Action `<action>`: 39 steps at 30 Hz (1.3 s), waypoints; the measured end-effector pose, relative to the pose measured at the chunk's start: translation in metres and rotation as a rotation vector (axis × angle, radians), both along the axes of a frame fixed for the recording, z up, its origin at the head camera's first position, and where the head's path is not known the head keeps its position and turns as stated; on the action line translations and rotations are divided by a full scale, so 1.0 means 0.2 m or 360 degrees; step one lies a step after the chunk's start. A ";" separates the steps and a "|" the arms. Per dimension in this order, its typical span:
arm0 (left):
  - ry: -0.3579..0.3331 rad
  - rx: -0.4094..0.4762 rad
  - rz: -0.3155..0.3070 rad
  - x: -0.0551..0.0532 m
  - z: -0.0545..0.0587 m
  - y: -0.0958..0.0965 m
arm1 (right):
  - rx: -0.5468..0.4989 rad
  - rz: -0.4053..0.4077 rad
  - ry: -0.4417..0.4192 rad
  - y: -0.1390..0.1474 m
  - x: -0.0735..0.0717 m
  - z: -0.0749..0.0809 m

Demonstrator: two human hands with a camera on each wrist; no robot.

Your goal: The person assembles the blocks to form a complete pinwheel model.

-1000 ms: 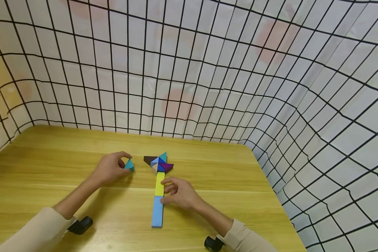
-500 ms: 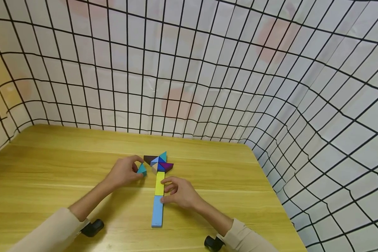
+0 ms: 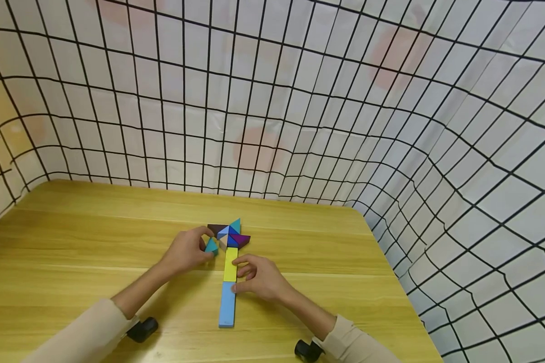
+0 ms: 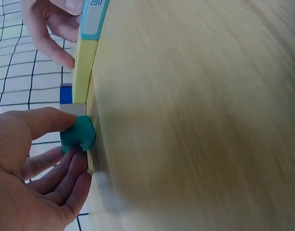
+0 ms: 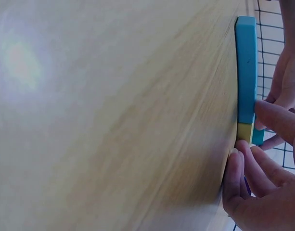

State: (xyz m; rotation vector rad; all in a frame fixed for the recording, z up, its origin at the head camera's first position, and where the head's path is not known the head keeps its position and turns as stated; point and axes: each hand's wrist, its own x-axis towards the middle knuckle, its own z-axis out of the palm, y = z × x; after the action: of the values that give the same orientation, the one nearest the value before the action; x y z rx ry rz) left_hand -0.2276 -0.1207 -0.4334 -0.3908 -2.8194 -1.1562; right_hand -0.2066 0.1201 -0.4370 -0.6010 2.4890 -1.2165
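My left hand [image 3: 187, 249] pinches a teal block [image 3: 211, 246] between thumb and fingers, just left of a small pinwheel-like cluster of blocks. That cluster has a dark brown block [image 3: 216, 228], another teal block [image 3: 236, 226], a purple block [image 3: 242, 240], a beige block [image 3: 223, 241] and several blue ones. Below it a yellow block [image 3: 230, 269] and a light blue block [image 3: 227, 307] lie end to end in a line. With loosely bent fingers, my right hand [image 3: 263, 279] touches that line: the index finger at the yellow block, the thumb at the light blue one.
The blocks lie on a wooden table [image 3: 327, 262]. White sheeting with a black grid [image 3: 200, 126] rises behind the table and along its right side. A black wrist camera [image 3: 143, 329] sits under the left sleeve, another wrist camera [image 3: 308, 350] under the right.
My left hand has moved right with the teal block, from well left of the cluster to close beside its lower left. The right hand and the other blocks have stayed put.
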 end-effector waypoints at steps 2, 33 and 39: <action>-0.0001 0.0004 0.0006 0.00 0.00 0.01 | 0.0002 -0.0001 -0.0001 0.00 0.00 0.00; -0.0183 0.0140 -0.0050 0.02 0.03 -0.05 | 0.0004 -0.0023 -0.0019 0.01 -0.01 -0.02; -0.0185 0.0161 -0.0056 0.01 0.02 -0.05 | 0.0005 -0.0015 -0.0014 0.01 -0.01 -0.02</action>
State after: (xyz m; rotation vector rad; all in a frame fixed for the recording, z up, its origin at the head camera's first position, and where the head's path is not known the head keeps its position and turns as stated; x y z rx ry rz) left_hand -0.2262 -0.1299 -0.4292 -0.3790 -2.8460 -1.3651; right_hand -0.2092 0.1212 -0.4401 -0.5823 2.4890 -1.2160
